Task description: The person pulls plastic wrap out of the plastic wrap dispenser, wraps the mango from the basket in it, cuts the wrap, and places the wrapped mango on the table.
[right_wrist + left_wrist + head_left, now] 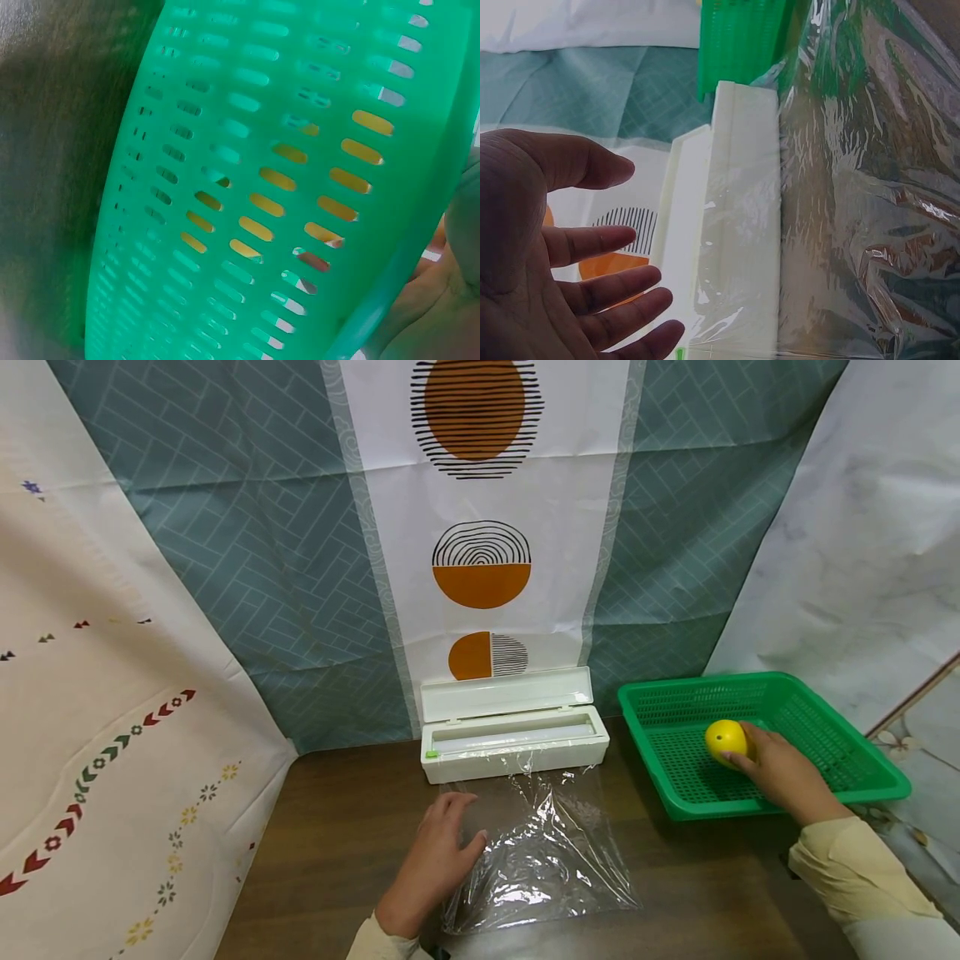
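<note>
My right hand (783,775) reaches into a green plastic basket (720,810) and grips a yellow round fruit (724,741) with a small dark spot on its side. In the right wrist view the basket wall (420,165) covers most of the fruit; yellow shows through the slots. A sheet of clear cling film (536,868) lies over the brown table, crinkled and shiny, running from a white cling film dispenser (517,763) with its lid raised. Fingers spread, my left hand (437,860) is at the film's left edge, holding nothing.
The wooden table (337,843) ends at a hanging teal and white cloth (300,610) behind the dispenser. A patterned cream cloth (150,777) borders the left side, and a pale marbled sheet (847,543) the right. The basket stands right of the dispenser.
</note>
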A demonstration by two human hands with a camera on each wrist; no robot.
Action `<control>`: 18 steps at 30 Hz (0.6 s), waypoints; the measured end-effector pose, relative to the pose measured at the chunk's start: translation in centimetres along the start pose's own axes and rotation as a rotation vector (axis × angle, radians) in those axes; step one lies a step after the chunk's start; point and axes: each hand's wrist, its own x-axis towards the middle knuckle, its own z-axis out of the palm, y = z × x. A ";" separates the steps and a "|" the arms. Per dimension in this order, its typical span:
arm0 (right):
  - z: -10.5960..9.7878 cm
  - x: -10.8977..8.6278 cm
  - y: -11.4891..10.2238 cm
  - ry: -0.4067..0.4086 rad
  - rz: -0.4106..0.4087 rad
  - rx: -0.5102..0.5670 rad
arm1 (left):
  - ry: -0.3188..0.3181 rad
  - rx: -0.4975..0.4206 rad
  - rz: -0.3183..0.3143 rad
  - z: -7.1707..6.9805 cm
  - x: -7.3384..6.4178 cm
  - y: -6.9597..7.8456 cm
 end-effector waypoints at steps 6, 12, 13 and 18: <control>0.0 -0.1 -0.4 0.012 0.009 0.035 | -0.003 -0.003 -0.002 0.1 0.0 -0.2; 0.0 -0.3 -0.9 0.035 -0.002 0.068 | -0.006 0.001 -0.002 0.2 0.0 -0.2; 0.0 -0.4 -1.0 0.041 -0.005 0.073 | -0.007 0.002 -0.001 0.2 0.0 -0.2; 0.0 -0.6 -1.7 0.061 -0.008 0.103 | -0.002 0.004 0.002 0.2 0.0 -0.3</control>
